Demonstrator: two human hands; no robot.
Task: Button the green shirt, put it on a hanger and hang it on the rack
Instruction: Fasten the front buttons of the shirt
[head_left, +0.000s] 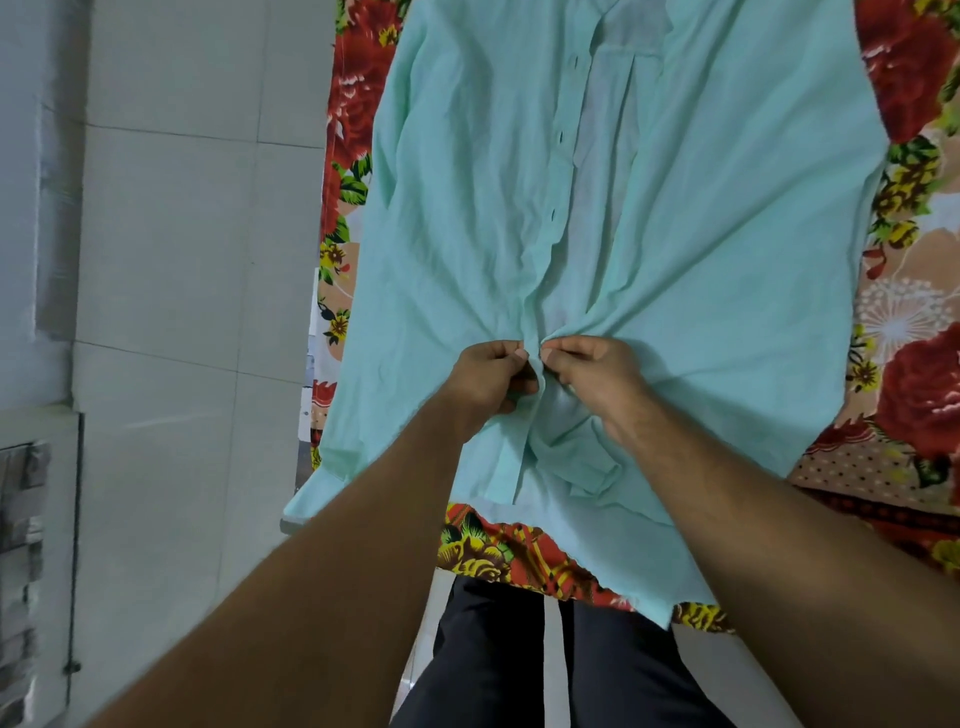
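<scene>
The pale green shirt (701, 218) lies flat, front up, on a bed, its collar far from me and its hem hanging over the near edge. Above my hands the front stands apart, showing the lighter inside and a row of empty buttonholes. My left hand (491, 382) pinches the left front edge low on the shirt. My right hand (597, 376) pinches the right front edge right beside it, thumbs nearly touching. The cloth bunches between them. Any button there is hidden by my fingers. No hanger or rack is in view.
A floral bedsheet (914, 364) in red, yellow and peach covers the bed under the shirt. A pale tiled floor (182, 260) runs along the left. My dark trousers (519, 660) show below the bed's near edge. One shirt cuff (306, 501) hangs off the left side.
</scene>
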